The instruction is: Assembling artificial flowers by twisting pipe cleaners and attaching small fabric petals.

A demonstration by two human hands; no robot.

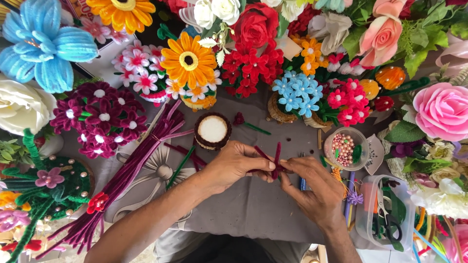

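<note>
Bright even daylight, soft shadows, sharp centre, slight wide-angle edge stretch

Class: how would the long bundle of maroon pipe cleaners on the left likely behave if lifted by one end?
The maroon pipe-cleaner bundle would probably sag, being long and thin. It seems light and fuzzy, so unlikely to slip. Loose ends fan out, so some stems may slide free.

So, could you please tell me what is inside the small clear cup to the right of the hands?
The clear cup holds a heap of small pink and pearly beads, with a green scrap against its right wall. Whatever lies beneath the beads is covered.
</note>
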